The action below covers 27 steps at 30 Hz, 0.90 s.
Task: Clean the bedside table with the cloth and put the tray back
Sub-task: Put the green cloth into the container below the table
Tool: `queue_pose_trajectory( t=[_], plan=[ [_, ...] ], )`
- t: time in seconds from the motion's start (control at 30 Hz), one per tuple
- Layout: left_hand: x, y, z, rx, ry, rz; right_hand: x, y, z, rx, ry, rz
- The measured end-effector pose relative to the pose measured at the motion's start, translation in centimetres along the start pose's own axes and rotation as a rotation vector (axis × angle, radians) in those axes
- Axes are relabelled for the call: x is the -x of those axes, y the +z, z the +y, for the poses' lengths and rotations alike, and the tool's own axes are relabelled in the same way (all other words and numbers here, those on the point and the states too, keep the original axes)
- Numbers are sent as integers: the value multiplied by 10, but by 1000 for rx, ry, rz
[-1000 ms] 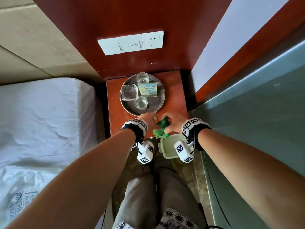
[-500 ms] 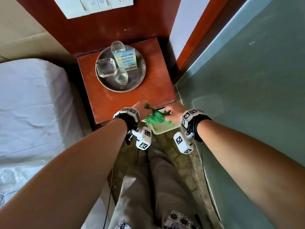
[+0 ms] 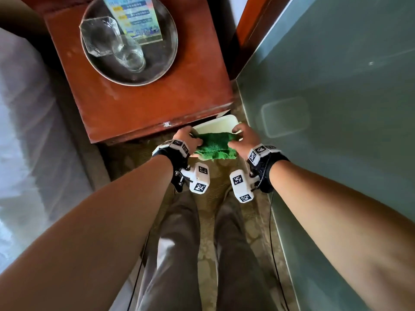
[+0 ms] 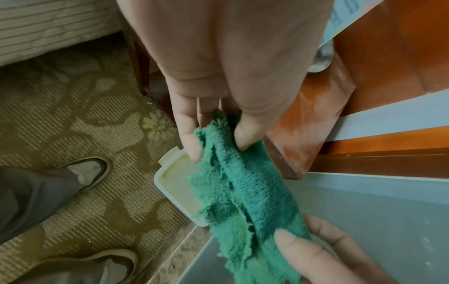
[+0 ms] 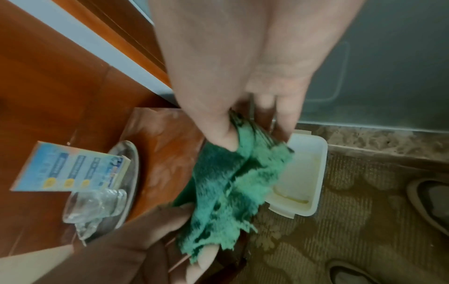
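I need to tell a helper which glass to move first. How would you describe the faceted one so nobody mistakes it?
Start at the red-brown wooden bedside table and find the round grey metal tray on it. The angular clear glass dish sits on the tray's left side, beside the blue printed card. Unlike the round clear drinking glass next to it, it has flat faceted sides.

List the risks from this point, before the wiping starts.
1. The tray still sits on the bedside table with a tumbler, a square glass dish and a card on it; lifting or nudging it may tip the glassware.
2. Both the left hand and right hand grip the green cloth above the white container on the floor; if the cloth is wet, drips could miss it and hit the carpet.
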State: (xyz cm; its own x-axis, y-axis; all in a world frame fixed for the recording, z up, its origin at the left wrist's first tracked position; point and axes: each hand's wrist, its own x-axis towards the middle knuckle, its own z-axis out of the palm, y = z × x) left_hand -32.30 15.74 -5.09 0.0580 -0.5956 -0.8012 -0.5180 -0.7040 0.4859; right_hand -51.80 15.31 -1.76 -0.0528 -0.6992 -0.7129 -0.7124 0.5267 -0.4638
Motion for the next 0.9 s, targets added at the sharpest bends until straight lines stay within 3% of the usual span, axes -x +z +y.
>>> queue_pose_trajectory(
  t=[0.13,0.57,0.9],
  plan=[
    [-47,46,-21,31,-67,82,-50,24,48,11,-39,92],
    [-245,169,-99,-64,-152,62,-262,124,186,135,-30,-84],
    [-348,224,-137,-153,-153,19,-364,181,229,198,-12,-154]
  ],
)
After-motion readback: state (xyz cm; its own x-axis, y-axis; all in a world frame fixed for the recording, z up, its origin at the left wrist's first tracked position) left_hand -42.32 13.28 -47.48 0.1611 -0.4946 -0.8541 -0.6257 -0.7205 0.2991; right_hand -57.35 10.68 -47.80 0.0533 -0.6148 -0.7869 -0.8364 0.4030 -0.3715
